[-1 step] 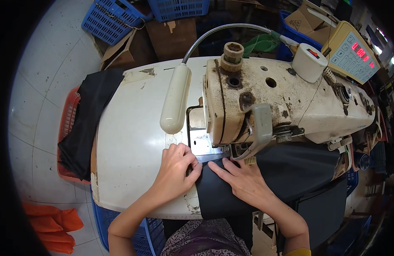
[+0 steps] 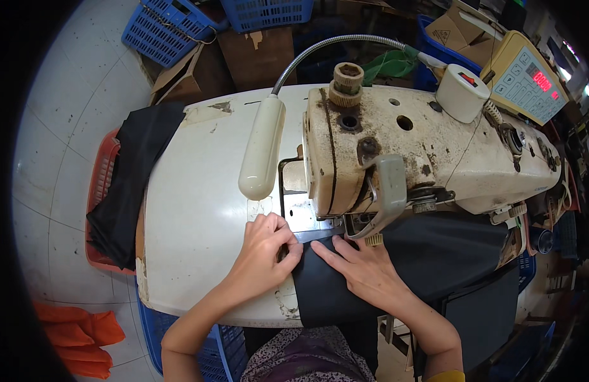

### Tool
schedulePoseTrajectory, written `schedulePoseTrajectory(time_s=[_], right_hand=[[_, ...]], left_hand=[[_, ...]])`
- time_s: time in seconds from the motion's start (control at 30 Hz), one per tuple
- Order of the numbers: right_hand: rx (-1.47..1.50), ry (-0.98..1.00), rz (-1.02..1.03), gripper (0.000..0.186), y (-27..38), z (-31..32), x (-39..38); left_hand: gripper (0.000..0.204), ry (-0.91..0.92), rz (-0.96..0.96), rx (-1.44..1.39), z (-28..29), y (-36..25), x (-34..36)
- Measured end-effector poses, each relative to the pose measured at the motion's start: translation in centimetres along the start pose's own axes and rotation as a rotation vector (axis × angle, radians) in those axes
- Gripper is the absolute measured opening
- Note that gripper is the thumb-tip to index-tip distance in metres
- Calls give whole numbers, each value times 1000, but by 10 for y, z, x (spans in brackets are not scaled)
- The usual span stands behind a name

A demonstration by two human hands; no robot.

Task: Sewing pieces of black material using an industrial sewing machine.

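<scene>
Right hand (image 2: 374, 274) spread, fingers flat on smooth black cloth (image 2: 441, 254); left hand (image 2: 261, 254) curled at its left edge, can't tell grip.

Floor: pale tiles (image 2: 36, 172) with thin joints and dark specks, along the left side.
Orange cloth (image 2: 84, 334): crumpled at lower left, over the tiles.
Table (image 2: 199, 223): white, rounded, chipped at its edges.
Red basket (image 2: 103, 254): beside the table's left edge.
Blue crates (image 2: 157, 38): two at the top, near brown boxes (image 2: 259, 60); more blue plastic below the table.
Blue bin (image 2: 424, 35): upper right, holding a carton (image 2: 463, 33).
Light: small bright patches at far right, source unclear; dim, blurred clutter around them.
</scene>
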State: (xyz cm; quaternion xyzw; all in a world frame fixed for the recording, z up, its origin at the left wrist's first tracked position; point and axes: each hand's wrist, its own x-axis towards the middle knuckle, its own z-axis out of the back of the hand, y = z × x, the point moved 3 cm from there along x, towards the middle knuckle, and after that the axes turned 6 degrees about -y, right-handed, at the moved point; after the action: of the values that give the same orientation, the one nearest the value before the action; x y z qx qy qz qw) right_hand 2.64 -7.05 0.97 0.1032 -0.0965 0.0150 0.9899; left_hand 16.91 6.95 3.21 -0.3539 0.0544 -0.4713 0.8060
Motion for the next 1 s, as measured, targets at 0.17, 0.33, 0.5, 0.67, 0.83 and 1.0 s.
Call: schedulePoseTrajectory(time_s=[0.17, 0.33, 0.5, 0.67, 0.83, 1.0], right_hand=[[-3, -27, 16, 74, 0, 3, 1], [121, -195, 19, 66, -5, 1, -5], [223, -348, 4, 57, -9, -3, -10], [208, -364, 11, 50, -8, -1, -9], [163, -349, 43, 47, -4, 4, -7], [158, -342, 41, 47, -5, 2, -8]], left_hand=[[11, 115, -134, -338, -17, 8, 8], [8, 248, -162, -301, -15, 15, 15], [5, 289, -173, -308, -14, 14, 14], [10, 175, -130, -333, -18, 12, 13], [18, 130, -10, -283, -23, 7, 19], [23, 187, 203, -235, -19, -7, 30]])
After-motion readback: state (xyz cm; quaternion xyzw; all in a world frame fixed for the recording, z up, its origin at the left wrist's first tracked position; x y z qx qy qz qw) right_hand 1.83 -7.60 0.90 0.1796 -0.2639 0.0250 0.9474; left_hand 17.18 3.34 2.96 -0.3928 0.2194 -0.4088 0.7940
